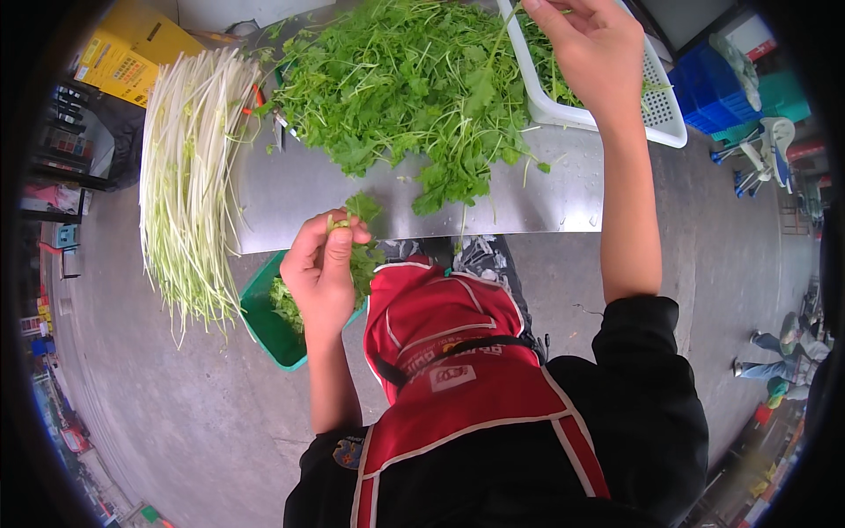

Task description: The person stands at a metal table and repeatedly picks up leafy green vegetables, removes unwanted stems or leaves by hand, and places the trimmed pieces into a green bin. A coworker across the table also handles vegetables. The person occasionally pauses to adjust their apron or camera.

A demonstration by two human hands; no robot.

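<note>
My left hand (318, 267), before the table's front edge, pinches a small bunch of leafy green sprigs (365, 264) between thumb and fingers. Up at the top right, my right hand (581, 49) reaches over a white perforated plastic basket (542, 113) and pinches a thin stem (503, 36) whose leaf hangs toward the heap. That heap of loose leafy greens (396, 86) covers the back of the stainless steel table (317, 191). Similar greens lie in the basket, partly hidden by my right forearm. Long pale stalks (191, 171) are piled on the table's left end, overhanging its front.
Scissors with orange handles (259, 99) lie between stalks and heap. Below the table edge stands a green plastic bin (274, 336) with leaf scraps. A yellow carton (132, 56) is at the back left. Blue crates (713, 92) and a white folded chair (769, 152) stand right; a person (785, 356) is farther off.
</note>
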